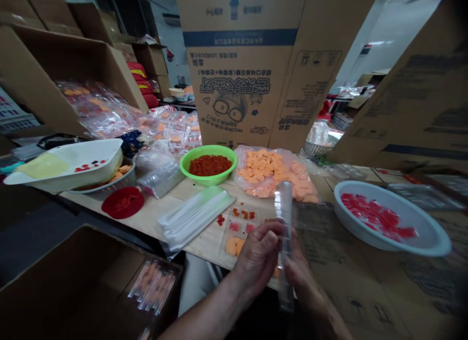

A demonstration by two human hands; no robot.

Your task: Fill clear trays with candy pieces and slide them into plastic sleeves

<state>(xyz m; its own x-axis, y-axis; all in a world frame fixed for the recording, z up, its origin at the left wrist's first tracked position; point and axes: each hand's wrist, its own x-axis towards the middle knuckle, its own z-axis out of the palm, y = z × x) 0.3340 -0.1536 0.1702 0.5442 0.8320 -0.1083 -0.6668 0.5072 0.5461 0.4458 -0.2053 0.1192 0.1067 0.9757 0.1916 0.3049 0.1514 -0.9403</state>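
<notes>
My left hand (pixel 259 250) and my right hand (pixel 302 272) are closed on a clear plastic tray (pixel 284 203), seen edge-on and upright in front of me. The left fingers press its left side; the right hand grips from the right, its fingers partly hidden behind the tray. Just left of my hands, a filled clear tray (pixel 239 227) lies flat on the table, with small red-orange pieces, pink-red packets and orange pieces in its compartments. Beside it is a stack of white-looking clear bags (pixel 195 216). Behind my hands lies a plastic bag of orange pieces (pixel 272 169).
A green bowl (pixel 184 165) holds red-orange pieces; a pale blue basin (pixel 351 235) at right holds red packets. At left are a white tub (pixel 54 177) and a red dish (pixel 122 203). An open carton (pixel 73 281) stands lower left, and a tall cardboard box (pixel 241 62) blocks the back.
</notes>
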